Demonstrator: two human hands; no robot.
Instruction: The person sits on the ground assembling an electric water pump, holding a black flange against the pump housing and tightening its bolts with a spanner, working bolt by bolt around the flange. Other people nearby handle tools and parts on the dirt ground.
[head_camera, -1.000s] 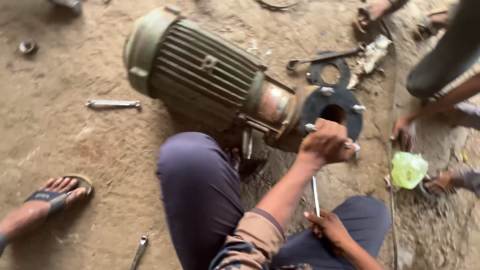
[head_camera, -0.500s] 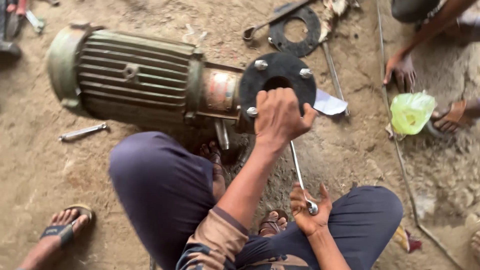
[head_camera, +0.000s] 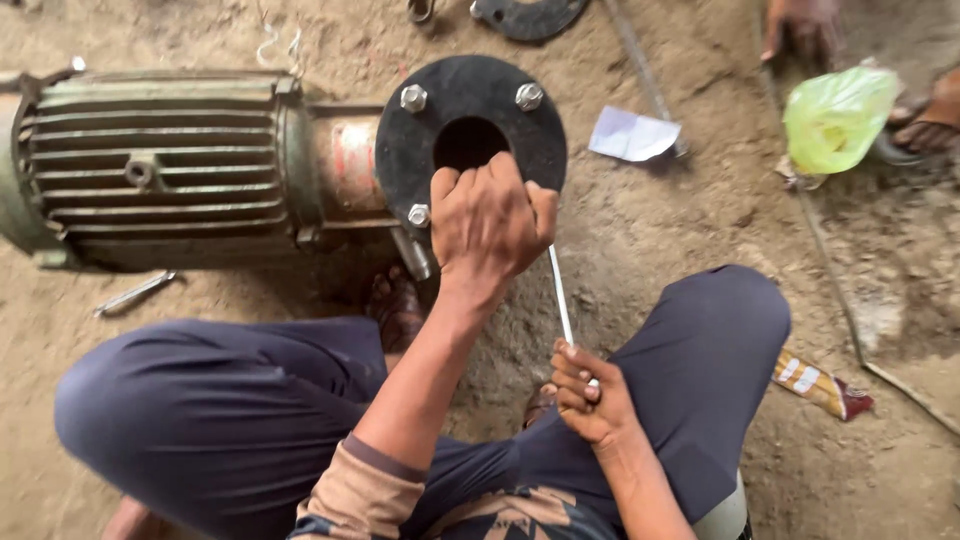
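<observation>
- Left hand (head_camera: 490, 225) laid over lower edge of black flange (head_camera: 470, 140), fingers curled against its face, covering lower right corner; whether pinching anything there, cannot tell.
- Right hand (head_camera: 590, 395) closed around lower end of thin metal rod (head_camera: 560, 295), rod running up toward underside of left hand.
- Flange mounted on end of ribbed green motor (head_camera: 150, 170) lying on dirt floor; three bolts (head_camera: 413, 98) visible around central hole.
- Knees in dark trousers (head_camera: 230, 410) spread either side of hands.
- Spanner (head_camera: 135, 293) on floor below motor.
- White paper (head_camera: 632, 135) just right of flange; green bag (head_camera: 838, 115) farther right, beside another person's hand (head_camera: 800, 25).
</observation>
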